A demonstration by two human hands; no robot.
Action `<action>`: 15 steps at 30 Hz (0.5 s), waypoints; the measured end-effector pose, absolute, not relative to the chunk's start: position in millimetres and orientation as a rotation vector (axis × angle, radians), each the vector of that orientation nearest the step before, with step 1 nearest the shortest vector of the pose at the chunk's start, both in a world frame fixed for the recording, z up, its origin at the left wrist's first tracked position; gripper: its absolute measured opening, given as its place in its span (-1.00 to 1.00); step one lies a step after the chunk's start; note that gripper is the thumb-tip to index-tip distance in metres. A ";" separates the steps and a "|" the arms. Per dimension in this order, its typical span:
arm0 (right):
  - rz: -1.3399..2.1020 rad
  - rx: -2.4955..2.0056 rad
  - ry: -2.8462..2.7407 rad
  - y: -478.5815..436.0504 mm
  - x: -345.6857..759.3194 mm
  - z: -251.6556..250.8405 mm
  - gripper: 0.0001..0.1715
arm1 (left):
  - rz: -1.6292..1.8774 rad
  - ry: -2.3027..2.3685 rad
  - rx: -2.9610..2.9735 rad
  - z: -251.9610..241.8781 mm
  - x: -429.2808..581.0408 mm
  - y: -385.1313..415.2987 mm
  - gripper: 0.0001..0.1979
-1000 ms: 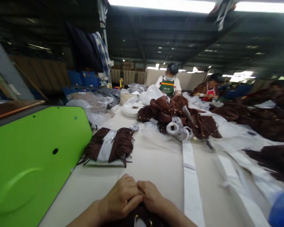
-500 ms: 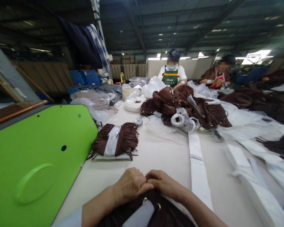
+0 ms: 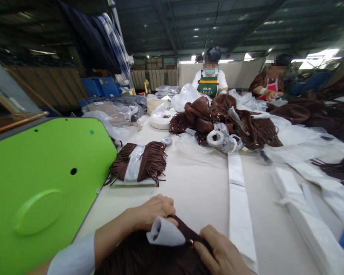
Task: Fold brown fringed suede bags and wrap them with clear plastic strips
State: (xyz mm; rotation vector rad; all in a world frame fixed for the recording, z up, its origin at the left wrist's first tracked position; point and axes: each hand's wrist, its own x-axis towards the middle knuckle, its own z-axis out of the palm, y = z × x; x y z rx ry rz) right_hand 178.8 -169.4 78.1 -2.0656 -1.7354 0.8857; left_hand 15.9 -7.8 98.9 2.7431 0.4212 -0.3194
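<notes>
A dark brown fringed bag [image 3: 149, 256] lies at the bottom of the view, close to my body. Its upper edge is gripped by my left hand [image 3: 154, 211], the fingers curled over it. My right hand [image 3: 222, 252] pinches the same edge farther right, thumb beside a gold eyelet [image 3: 190, 243]. A curled pale wrapping piece [image 3: 167, 233] sticks up from the bag between both hands. Just ahead, on the white table [image 3: 195, 191], lies another brown fringed bag [image 3: 119, 163], flat, with a clear wrap around its middle.
A green panel [image 3: 46, 164] stands along the left side. Brown bags [image 3: 200, 114] are heaped with wrapped rolls [image 3: 222, 137] ahead. White strips [image 3: 239, 202] run along the right. Two co-workers [image 3: 209, 82] are across the table; one wears a green apron.
My hands, close together before, have moved apart along the bag's edge. The right hand has gone right and down. More of the edge and the curled wrapping piece now shows.
</notes>
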 end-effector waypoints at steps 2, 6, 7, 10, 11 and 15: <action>0.826 -2.085 -1.765 -168.5 176.2 76.2 -0.78 | -0.323 0.442 2.723 101.4 18.8 -8.4 -0.80; 0.683 -2.062 -1.834 -169.1 176.4 71.2 -0.87 | -0.376 0.501 2.699 119.9 18.3 -15.7 -0.76; 0.603 -2.034 -1.866 -170.3 178.0 68.3 -0.88 | -0.394 0.515 2.702 125.0 17.3 -19.1 -0.77; 0.149 -1.828 -1.956 -173.9 183.4 59.6 -0.93 | -0.362 0.533 2.739 133.9 13.9 -29.4 -0.86; -0.037 -1.727 -1.974 -174.5 183.5 58.6 -0.85 | -0.336 0.530 2.752 134.2 12.8 -32.1 -0.89; -0.426 -1.396 -1.989 -170.9 161.9 69.9 -0.63 | -0.280 0.501 2.777 126.9 10.3 -36.7 -0.90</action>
